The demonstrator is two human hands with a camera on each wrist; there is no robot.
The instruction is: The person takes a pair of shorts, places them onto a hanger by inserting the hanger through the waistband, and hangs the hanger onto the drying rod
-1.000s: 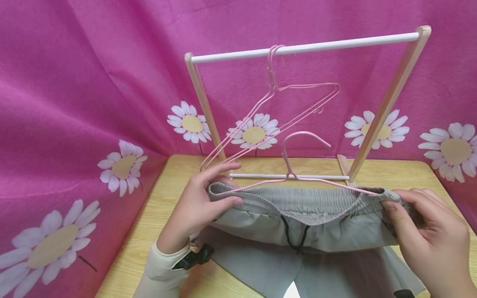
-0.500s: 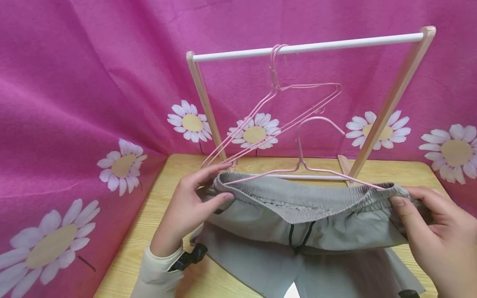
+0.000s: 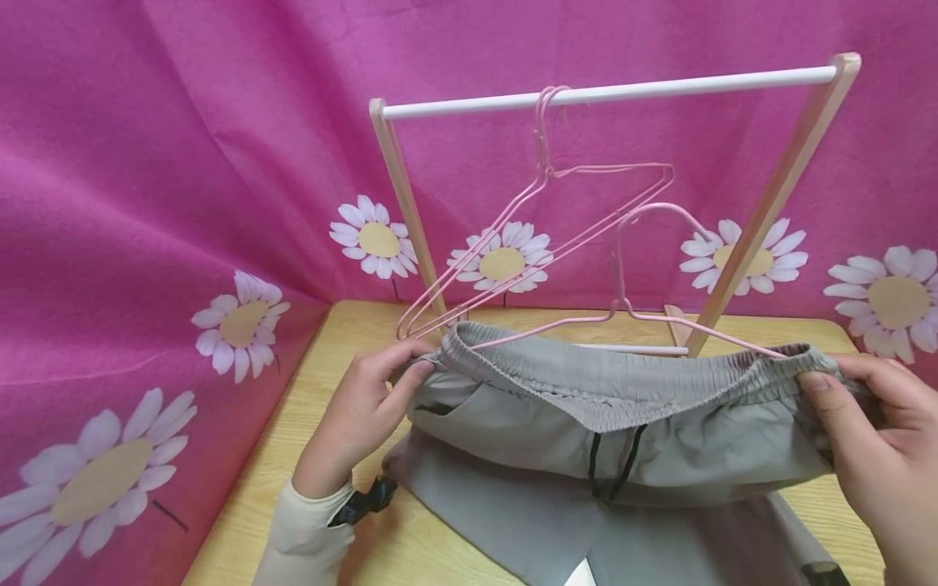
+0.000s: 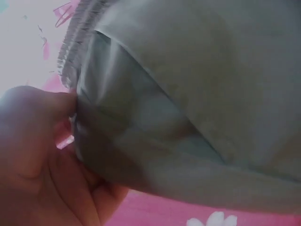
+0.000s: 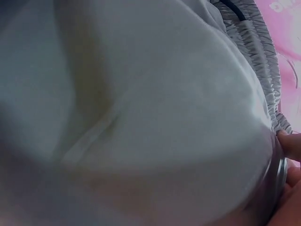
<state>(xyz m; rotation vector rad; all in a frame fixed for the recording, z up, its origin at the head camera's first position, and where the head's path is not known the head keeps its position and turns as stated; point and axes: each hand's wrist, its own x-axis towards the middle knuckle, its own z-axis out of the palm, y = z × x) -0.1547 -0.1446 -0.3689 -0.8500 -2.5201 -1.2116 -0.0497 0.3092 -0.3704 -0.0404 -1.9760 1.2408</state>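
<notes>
Grey trousers (image 3: 513, 423) with a gathered elastic waistband and a black drawstring (image 3: 626, 464) are held up by both sides of the waist. Inside the waistband sits a pink wire hanger (image 3: 619, 277), its shoulders reaching to both ends and its hook standing above. My left hand (image 3: 359, 407) pinches the left side of the waist between thumb and fingers, just below the band. At the opposite end, my right hand (image 3: 872, 431) grips the waistband's right side, thumb in front. In the left wrist view a slanted pocket opening (image 4: 160, 94) shows beside the left hand. The hanger's lower part is hidden inside the trousers.
Behind the trousers stands a wooden rack with a white rail (image 3: 659, 86). Empty pink hangers (image 3: 506, 216) hang from that rail. The trouser legs spread over the wooden table (image 3: 293, 358). A magenta cloth with daisies (image 3: 242, 146) encloses the back and sides.
Trousers and hanger have risen and shifted right, the hook moving up toward the rail. My left hand has slid outward along the waist, its thumb now at the edge. My right hand has moved right.
</notes>
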